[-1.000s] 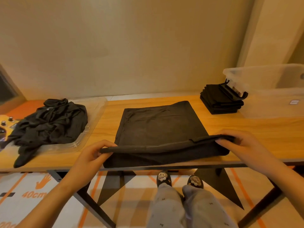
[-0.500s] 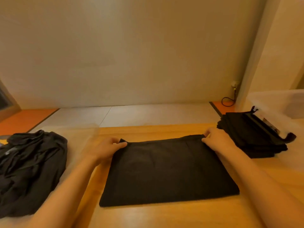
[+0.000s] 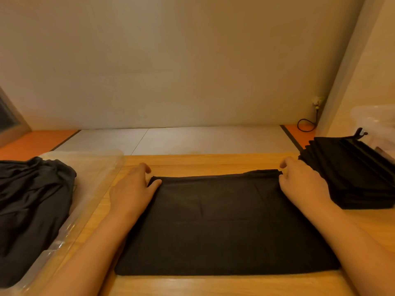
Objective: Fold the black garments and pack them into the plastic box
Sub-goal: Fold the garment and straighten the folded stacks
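Fig. | My left hand [image 3: 133, 189] pinched the 10 o'clock corner of the black garment [image 3: 218, 221] | my right hand [image 3: 299, 180] pinched its 2 o'clock corner | folded stack [image 3: 352, 174] lay at 3 o'clock.

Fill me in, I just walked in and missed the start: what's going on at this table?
A person is folding a black garment that lies flat on the wooden table. The left hand and the right hand pinch its two far corners. An unfolded pile waits on a clear tray at the left. A folded stack sits at the right, beside the plastic box.
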Demonstrator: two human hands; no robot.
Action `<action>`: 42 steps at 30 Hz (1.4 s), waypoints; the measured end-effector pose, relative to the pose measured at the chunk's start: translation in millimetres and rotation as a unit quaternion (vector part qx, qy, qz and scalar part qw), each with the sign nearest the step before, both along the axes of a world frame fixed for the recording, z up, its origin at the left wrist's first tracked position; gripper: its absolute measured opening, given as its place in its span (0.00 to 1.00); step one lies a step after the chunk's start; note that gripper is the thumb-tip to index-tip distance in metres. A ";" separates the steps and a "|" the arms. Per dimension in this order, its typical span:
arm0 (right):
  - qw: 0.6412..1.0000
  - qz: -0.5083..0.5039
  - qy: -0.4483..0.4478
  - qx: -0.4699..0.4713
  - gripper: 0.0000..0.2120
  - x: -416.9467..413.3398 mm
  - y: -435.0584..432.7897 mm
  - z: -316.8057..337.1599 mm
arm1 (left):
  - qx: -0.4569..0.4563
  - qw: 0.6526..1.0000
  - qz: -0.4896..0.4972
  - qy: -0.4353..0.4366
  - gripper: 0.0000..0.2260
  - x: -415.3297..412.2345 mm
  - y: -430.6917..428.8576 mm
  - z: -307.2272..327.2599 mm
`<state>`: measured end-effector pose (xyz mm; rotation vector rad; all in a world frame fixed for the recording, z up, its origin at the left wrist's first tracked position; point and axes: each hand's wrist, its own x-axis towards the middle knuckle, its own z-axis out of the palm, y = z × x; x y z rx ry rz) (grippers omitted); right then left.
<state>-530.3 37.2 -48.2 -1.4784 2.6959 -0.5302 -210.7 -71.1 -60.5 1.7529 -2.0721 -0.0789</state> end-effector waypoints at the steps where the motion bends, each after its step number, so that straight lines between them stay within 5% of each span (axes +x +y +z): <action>1: 0.999 0.013 0.028 -0.009 0.14 3.3 1.9 5.0 | -0.021 1.000 -0.015 0.007 0.16 -1.1 2.0 2.6; 4: 0.988 0.103 0.081 -0.077 0.16 26.2 7.9 27.8 | -0.090 0.987 -0.130 0.020 0.20 -17.0 16.4 17.3; 6: 0.975 0.194 0.071 -0.087 0.18 55.4 11.4 38.2 | -0.057 0.974 -0.218 -0.019 0.23 -35.5 30.2 24.1; 12: 0.942 0.316 0.068 0.095 0.25 90.7 -9.9 -9.8 | 0.086 0.942 -0.286 -0.155 0.29 -63.8 33.4 -4.4; 18: 0.941 0.313 0.056 0.112 0.25 82.4 -18.1 -22.1 | 0.090 0.942 -0.282 -0.160 0.41 -63.1 29.9 -10.6; 27: 0.944 0.299 0.050 0.130 0.25 78.1 -18.9 -20.8 | 0.096 0.942 -0.278 -0.163 0.42 -60.0 25.1 -11.8; 36: 0.974 0.163 0.045 0.149 0.25 22.1 -21.1 -24.4 | 0.109 0.958 -0.220 -0.149 0.49 -36.4 3.0 -17.2; 42: 0.988 0.083 0.049 0.123 0.26 8.8 -16.1 -20.7 | 0.118 0.970 -0.165 -0.133 0.29 -23.2 -3.3 -13.8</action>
